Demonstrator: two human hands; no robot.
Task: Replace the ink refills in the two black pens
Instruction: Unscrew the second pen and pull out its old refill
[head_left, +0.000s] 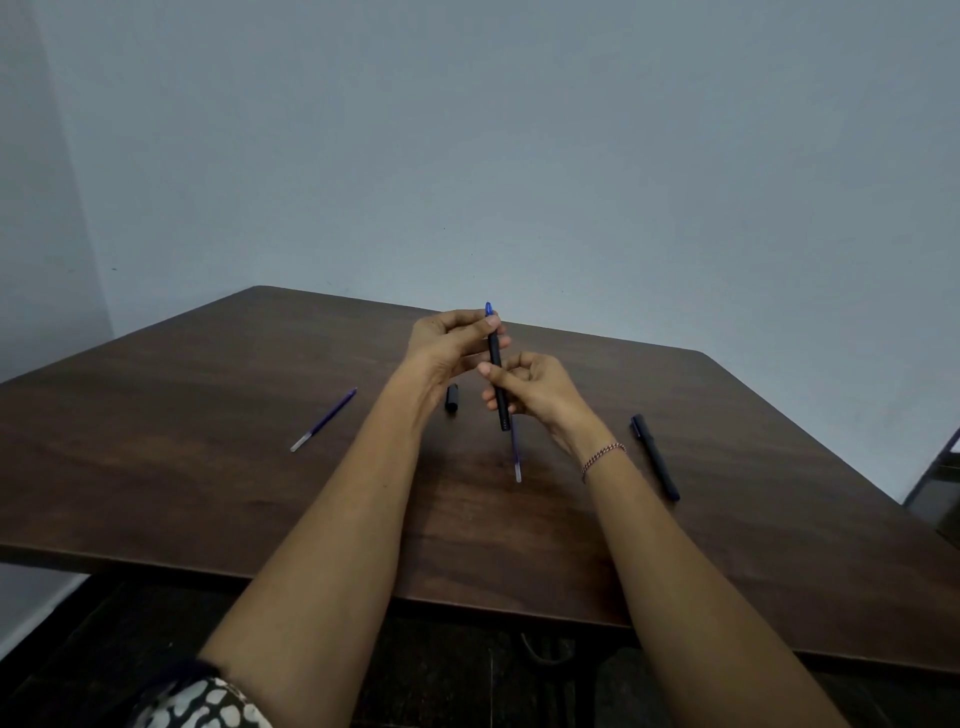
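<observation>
A black pen barrel (497, 374) stands almost upright above the middle of the table, a blue tip at its top end. My left hand (449, 340) pinches its upper part between thumb and fingers. Lower down, my right hand (535, 389) grips the barrel. A blue refill (515, 457) with a pale end runs on in line below the barrel; I cannot tell whether it sticks out of the barrel or lies on the table. Another blue refill (324, 420) lies to the left. The second black pen (655, 457) lies capped to the right.
A black pen cap (452, 399) lies on the dark wooden table (208, 493) just below my left hand. A plain wall stands behind the table. Part of a dark chair (940, 488) shows at the right edge.
</observation>
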